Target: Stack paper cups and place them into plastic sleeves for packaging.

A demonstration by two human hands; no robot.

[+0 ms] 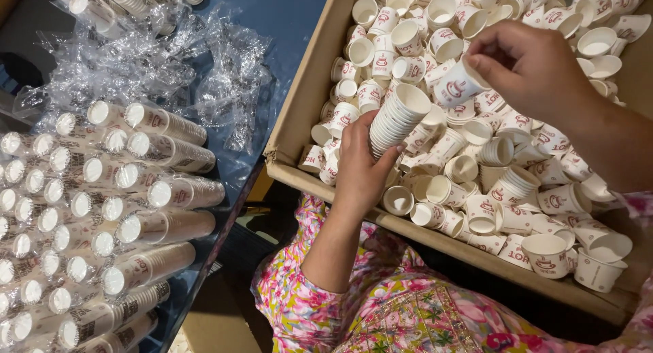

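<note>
Left hand [359,169] grips cup stack [398,118], centre frame, over box [303,101]. Right hand [534,67] at 1 o'clock pinches one red-printed white cup [457,86]. Clear-wrapped sleeves [102,217] at 9 o'clock.

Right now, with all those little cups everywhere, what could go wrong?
1. The left hand grips only the lower end of the nested stack of small white paper cups, which leans sideways, so the top cups might slide off.
2. The right hand pinches a single white paper cup with a red print by its rim; thin paper could dent.
3. The wrapped cup sleeves lie near the edge of the blue table and could roll off.
</note>
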